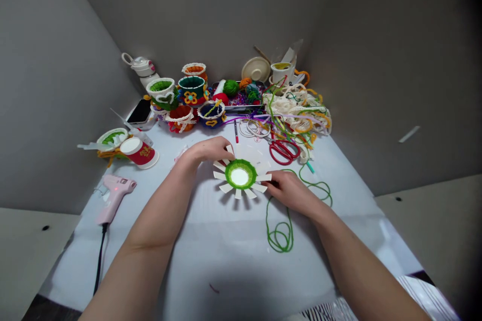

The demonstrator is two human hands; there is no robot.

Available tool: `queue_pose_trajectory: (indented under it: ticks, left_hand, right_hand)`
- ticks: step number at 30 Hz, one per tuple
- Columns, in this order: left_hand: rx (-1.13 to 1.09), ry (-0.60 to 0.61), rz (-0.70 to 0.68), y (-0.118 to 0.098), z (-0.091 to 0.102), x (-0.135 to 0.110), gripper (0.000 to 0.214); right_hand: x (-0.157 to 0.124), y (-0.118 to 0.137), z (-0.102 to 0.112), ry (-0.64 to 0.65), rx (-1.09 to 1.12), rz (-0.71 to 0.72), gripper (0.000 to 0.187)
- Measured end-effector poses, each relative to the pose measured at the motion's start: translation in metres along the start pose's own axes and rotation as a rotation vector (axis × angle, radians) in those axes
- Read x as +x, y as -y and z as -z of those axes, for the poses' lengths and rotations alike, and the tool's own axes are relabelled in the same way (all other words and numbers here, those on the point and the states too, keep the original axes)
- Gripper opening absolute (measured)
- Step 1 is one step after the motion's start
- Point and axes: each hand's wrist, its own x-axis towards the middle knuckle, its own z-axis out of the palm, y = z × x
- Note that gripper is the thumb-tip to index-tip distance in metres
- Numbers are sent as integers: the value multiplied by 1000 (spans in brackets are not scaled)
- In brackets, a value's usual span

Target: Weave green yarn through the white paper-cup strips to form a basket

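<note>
A paper cup cut into splayed white strips (238, 193) faces me above the table, its inside lined with woven green yarn (228, 176) around a white base. My left hand (215, 149) grips it at the upper left, fingers closed around the strips. At its right side, my right hand (288, 188) is closed with the fingertips by a strip. Green yarn (280, 238) runs from that hand down to loose loops on the table, and more trails off behind it. The fingertips of the right hand are partly hidden.
A pink glue gun (115, 195) with a cord lies left, near a red paper cup (139, 153). Several yarn-covered cups (192, 90) stand at the back. Red-handled scissors (284, 152) and a tangled cream yarn heap (293, 105) are at back right.
</note>
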Motion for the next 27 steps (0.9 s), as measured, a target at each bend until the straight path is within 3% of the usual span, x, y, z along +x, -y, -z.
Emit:
queue_pose_trajectory:
  ticks: [5,11,14,19,23,27]
  left_hand:
    - [84,50,-22,3,8,-5,33]
    - [240,-74,-303,-14,31,0,64]
    - [360,40,-372,-33,31,17,59]
    - [570,228,-275,-54,18,40,32]
    - [519,179,-217,-46,17,36,27]
    - [310,102,-126,-28,18,24,27]
  right_hand:
    - [2,0,-4,-43,-33,4,20]
    - [2,2,-4,-36,-27,31,19]
    - [2,1,-5,-43,-26,30,18]
    - [3,-1,-4,-56,-44,35,18]
    - [2,-3,-1,-59,-46,-2,19]
    - [3,-4,4,-117,0,-33,21]
